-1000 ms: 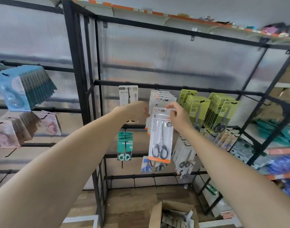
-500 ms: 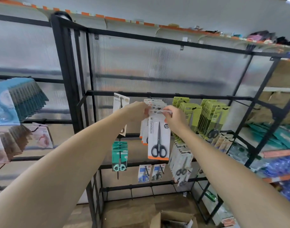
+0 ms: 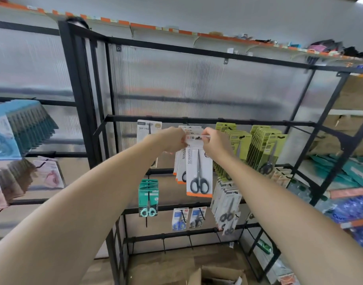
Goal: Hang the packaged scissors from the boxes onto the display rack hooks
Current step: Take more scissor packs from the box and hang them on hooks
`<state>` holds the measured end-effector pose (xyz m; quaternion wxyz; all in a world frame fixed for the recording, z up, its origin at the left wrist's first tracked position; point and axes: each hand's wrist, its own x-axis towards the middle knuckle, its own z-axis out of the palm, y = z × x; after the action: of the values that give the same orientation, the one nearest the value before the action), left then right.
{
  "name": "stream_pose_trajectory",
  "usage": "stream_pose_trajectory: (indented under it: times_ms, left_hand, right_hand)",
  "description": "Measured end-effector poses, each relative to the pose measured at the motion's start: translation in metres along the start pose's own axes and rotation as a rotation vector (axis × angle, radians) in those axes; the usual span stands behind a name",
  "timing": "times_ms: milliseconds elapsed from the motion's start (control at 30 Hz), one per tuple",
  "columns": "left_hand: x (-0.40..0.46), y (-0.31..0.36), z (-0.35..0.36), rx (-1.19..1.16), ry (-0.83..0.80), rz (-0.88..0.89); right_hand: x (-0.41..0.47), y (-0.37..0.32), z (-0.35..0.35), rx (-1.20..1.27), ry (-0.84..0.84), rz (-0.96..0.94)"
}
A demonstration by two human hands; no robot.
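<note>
Both my hands up at rack. Left hand pinching top left corner of scissors pack, right hand pinching top right corner. Versus a second ago: pack raised from lower, tilted hold to hook level, now hanging upright, hang hole lined up at front of white-and-orange packs. Cannot tell if hook is through hole yet. My judgement: threading step nearly done; push back, release. Open box on floor below.
</note>
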<state>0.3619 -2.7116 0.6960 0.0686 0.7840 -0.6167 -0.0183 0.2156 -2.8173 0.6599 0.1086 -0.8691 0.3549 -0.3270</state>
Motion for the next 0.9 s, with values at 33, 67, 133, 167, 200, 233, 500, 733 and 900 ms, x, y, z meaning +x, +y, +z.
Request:
stream_pose_trajectory:
  times_ms: [33, 67, 133, 167, 200, 233, 500, 733, 900]
  left_hand:
    - [0.000, 0.001, 0.000, 0.012, -0.006, -0.005]
    - [0.000, 0.002, 0.001, 0.024, -0.005, -0.006]
    - [0.000, 0.004, 0.004, 0.042, -0.011, -0.011]
    - [0.000, 0.004, 0.006, 0.045, -0.012, -0.012]
    - [-0.002, 0.006, 0.006, 0.052, -0.009, -0.011]
    - [-0.002, 0.007, 0.008, 0.050, -0.001, -0.007]
    - [-0.013, 0.017, 0.041, -0.002, -0.059, 0.035]
    - [0.002, 0.024, 0.141, -0.046, -0.222, 0.021]
    - [-0.013, 0.061, 0.207, -0.086, -0.400, 0.023]
  right_hand:
    - [-0.001, 0.000, 0.002, -0.003, 0.002, 0.009]
    - [-0.001, -0.001, 0.004, -0.003, 0.013, 0.021]
    - [-0.002, -0.005, 0.008, -0.022, 0.059, 0.050]
    - [-0.003, -0.007, 0.009, -0.041, 0.093, 0.057]
    - [-0.004, -0.008, 0.010, -0.056, 0.122, 0.062]
    - [-0.006, -0.009, 0.010, -0.059, 0.137, 0.068]
    - [-0.043, 0.031, 0.023, 0.120, -0.042, 0.225]
    - [-0.126, 0.091, 0.050, 0.099, -0.474, 0.319]
    - [-0.192, 0.139, 0.073, 0.065, -0.630, 0.452]
